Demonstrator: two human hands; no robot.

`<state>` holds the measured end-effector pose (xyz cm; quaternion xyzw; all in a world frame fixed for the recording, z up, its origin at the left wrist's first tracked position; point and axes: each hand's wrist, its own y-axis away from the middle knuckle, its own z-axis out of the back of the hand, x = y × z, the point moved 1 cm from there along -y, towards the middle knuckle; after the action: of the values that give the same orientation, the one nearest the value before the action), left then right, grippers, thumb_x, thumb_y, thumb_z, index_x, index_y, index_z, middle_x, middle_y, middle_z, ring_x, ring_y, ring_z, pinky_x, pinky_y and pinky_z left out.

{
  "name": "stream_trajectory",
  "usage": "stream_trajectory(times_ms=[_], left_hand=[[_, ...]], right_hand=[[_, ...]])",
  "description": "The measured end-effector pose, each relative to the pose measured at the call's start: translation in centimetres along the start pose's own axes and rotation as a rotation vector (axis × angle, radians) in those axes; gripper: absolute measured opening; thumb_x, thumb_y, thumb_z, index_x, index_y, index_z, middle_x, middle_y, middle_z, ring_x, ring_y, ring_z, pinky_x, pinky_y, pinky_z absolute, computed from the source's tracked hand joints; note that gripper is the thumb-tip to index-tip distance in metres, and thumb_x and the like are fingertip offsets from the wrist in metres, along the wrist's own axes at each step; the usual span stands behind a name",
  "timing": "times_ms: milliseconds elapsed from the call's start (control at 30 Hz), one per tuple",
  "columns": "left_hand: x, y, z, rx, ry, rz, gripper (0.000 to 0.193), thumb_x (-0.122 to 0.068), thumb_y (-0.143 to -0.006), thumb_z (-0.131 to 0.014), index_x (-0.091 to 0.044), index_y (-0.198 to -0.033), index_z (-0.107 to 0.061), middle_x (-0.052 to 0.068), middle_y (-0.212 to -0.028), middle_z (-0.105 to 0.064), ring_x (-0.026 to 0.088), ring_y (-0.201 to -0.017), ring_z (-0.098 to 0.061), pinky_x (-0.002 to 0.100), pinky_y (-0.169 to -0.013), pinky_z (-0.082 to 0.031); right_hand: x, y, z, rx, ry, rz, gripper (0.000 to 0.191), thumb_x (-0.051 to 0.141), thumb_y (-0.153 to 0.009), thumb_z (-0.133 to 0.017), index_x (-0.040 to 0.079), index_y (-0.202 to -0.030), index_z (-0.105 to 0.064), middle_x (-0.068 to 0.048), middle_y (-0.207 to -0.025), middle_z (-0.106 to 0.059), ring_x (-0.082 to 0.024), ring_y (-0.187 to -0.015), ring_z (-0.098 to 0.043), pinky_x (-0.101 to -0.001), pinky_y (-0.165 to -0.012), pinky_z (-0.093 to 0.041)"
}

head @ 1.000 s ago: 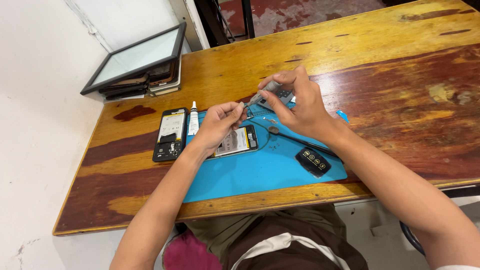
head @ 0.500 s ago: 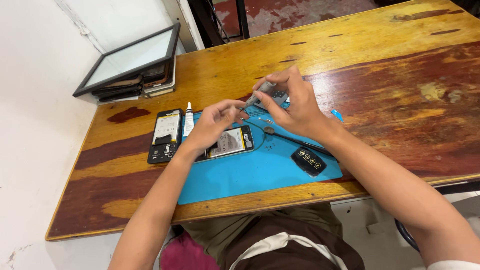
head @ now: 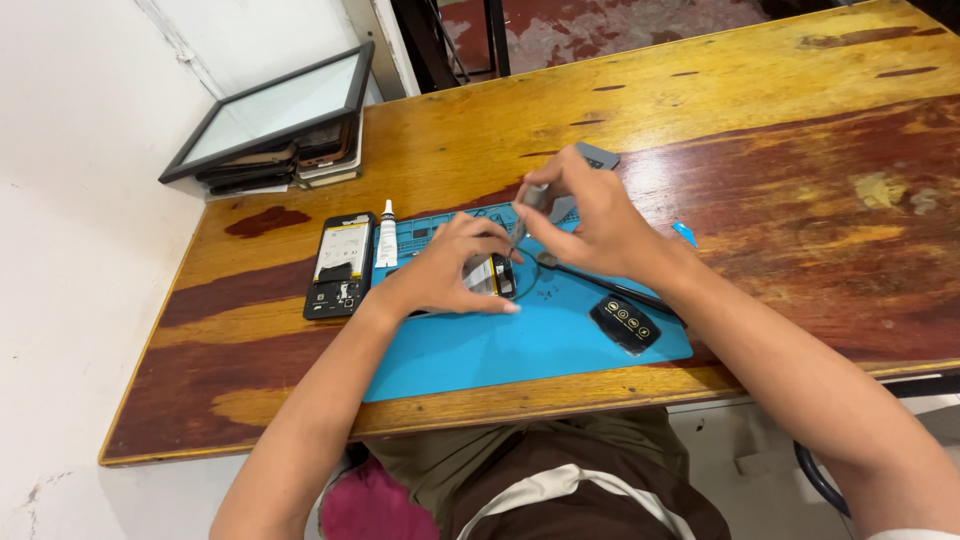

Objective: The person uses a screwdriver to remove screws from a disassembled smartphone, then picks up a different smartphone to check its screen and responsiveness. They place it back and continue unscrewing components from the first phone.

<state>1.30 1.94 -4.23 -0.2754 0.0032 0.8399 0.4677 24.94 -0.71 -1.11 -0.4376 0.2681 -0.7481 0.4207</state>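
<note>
My left hand (head: 447,272) presses down on an opened phone (head: 497,277) that lies on a blue work mat (head: 520,345), with its fingers curled over the phone's top edge. Just beyond it, my right hand (head: 592,218) pinches a thin grey tool (head: 524,215) whose tip points down at the phone's upper end. A grey flat piece (head: 598,156) shows behind my right fingers. A thin black cable (head: 600,280) runs across the mat under my right wrist.
A second opened phone (head: 340,264) and a small white tube (head: 386,234) lie left of the mat. A black oval device (head: 624,322) sits near the mat's right corner. A framed glass panel (head: 270,108) rests on stacked phones (head: 285,167) at the far left.
Both hands stay over the phone on the mat. My right fingers have drawn closer together around the tool, and the view has shifted slightly.
</note>
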Motion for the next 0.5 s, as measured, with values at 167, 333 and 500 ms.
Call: stream_trajectory(times_ms=[167, 333, 500], left_hand=[[-0.3, 0.0, -0.4, -0.001, -0.029, -0.008, 0.042, -0.045, -0.073, -0.087, -0.019, -0.106, -0.080, 0.007, -0.135, -0.057, 0.031, -0.127, -0.043, 0.051, -0.113, -0.030], [-0.4, -0.2, -0.5, 0.009, -0.036, 0.007, 0.035, -0.045, -0.075, -0.085, -0.019, -0.097, -0.078, 0.006, -0.132, -0.058, 0.030, -0.125, -0.045, 0.050, -0.113, -0.029], [-0.4, -0.4, -0.6, 0.014, -0.038, -0.003, 0.033, -0.043, -0.076, -0.083, -0.018, -0.097, -0.078, 0.006, -0.128, -0.058, 0.029, -0.125, -0.045, 0.048, -0.113, -0.026]], right_hand=[[0.2, 0.2, -0.9, 0.085, 0.020, -0.062, 0.028, 0.005, -0.095, -0.072, -0.003, -0.113, -0.052, -0.015, -0.097, -0.073, -0.024, -0.089, -0.077, -0.0354, -0.073, -0.060], [0.3, 0.1, -1.1, 0.123, 0.023, -0.081, 0.027, 0.009, -0.098, -0.071, -0.003, -0.112, -0.052, -0.016, -0.097, -0.073, -0.026, -0.088, -0.077, -0.0361, -0.072, -0.060], [0.3, 0.1, -1.2, 0.118, 0.036, -0.105, 0.027, 0.012, -0.097, -0.072, -0.002, -0.110, -0.053, -0.016, -0.094, -0.073, -0.026, -0.086, -0.077, -0.0368, -0.068, -0.059]])
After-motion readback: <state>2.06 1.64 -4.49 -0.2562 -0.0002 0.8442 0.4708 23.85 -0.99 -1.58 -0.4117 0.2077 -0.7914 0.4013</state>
